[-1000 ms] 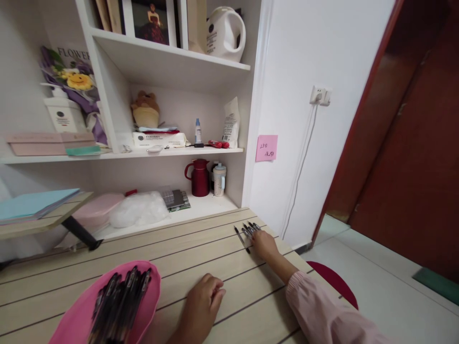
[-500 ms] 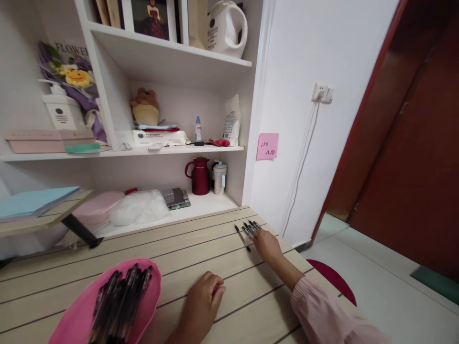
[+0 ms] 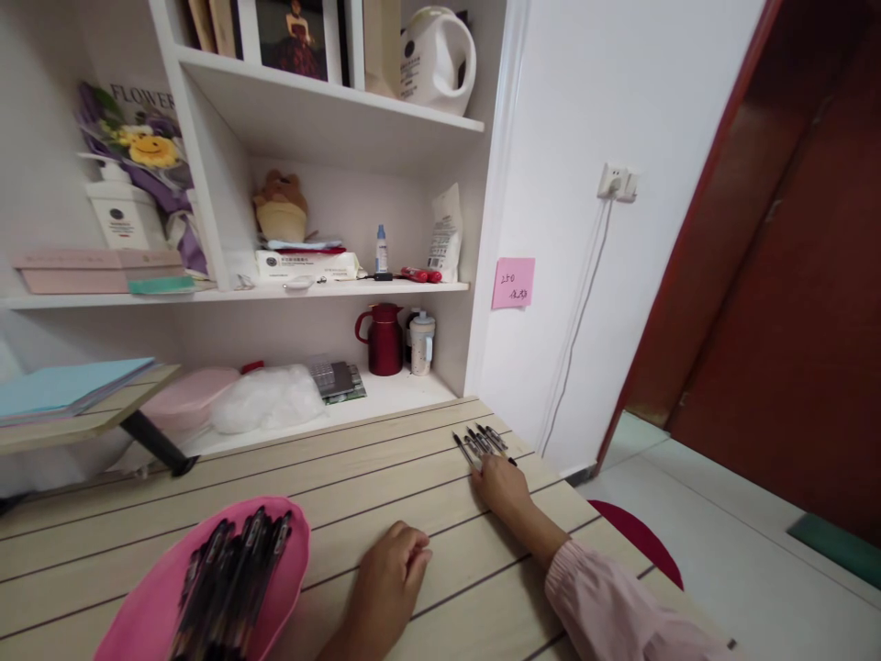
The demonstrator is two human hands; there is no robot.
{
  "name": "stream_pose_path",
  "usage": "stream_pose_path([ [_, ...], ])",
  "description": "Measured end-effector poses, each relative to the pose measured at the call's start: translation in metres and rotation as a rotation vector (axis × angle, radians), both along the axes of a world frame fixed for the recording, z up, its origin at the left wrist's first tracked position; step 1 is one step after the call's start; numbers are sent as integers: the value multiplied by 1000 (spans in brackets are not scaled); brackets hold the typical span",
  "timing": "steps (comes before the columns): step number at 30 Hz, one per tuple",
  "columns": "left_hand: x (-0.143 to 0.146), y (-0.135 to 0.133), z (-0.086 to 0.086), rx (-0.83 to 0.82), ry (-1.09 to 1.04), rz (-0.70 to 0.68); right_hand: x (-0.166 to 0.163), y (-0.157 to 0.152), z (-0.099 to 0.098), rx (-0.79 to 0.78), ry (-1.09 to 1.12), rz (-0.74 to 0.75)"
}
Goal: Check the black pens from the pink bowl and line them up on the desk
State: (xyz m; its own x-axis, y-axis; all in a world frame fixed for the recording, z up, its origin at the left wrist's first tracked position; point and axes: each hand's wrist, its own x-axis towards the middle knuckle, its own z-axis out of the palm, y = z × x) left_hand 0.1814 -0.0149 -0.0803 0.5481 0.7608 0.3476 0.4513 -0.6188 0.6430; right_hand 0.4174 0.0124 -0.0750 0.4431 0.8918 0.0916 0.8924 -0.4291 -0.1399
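My right hand (image 3: 504, 487) is at the right end of the table, fingers curled down over the lower end of the leftmost black pen (image 3: 462, 445). Several more black pens (image 3: 487, 439) lie side by side just beyond the fingertips, their lower parts partly covered by the hand. My left hand (image 3: 391, 583) rests on the table nearer to me, fingers curled in, with nothing visible in it. To its left stands a pink bowl (image 3: 293, 569) with a bundle of black pens (image 3: 230, 583) lying in it.
The striped wooden table (image 3: 385, 487) meets a white shelf unit (image 3: 330, 101) holding a red jug (image 3: 385, 340) and a light cup (image 3: 422, 341). A small raised stand (image 3: 148, 404) carries blue paper at left. A red round stool (image 3: 640, 542) is beyond the right edge.
My right hand has shifted slightly toward me and to the left, from the middle of the pen row onto the leftmost pen's lower end. My left hand stays in place.
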Motion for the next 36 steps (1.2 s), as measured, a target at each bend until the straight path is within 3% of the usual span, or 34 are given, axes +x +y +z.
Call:
stream_pose_path([
  [9,0,-1,7,20,16,-1,2,-1,0,8,15,-25],
  [17,1,0,6,29,-14,25,-3,-14,12,21,17,1],
  [21,1,-4,9,27,14,-14,-23,-36,17,2,28,94],
  [24,-5,-9,24,34,99,-34,-51,-58,18,-18,43,198],
  [26,-18,-8,42,52,205,39,-72,-73,18,-33,54,273],
  [31,-93,13,88,-43,425,484,-111,-103,17,-44,95,421],
  [33,-121,18,92,-127,473,595,-122,-110,17,-42,124,445],
  [36,-140,16,84,-178,498,680,-135,-115,16,-49,156,468],
])
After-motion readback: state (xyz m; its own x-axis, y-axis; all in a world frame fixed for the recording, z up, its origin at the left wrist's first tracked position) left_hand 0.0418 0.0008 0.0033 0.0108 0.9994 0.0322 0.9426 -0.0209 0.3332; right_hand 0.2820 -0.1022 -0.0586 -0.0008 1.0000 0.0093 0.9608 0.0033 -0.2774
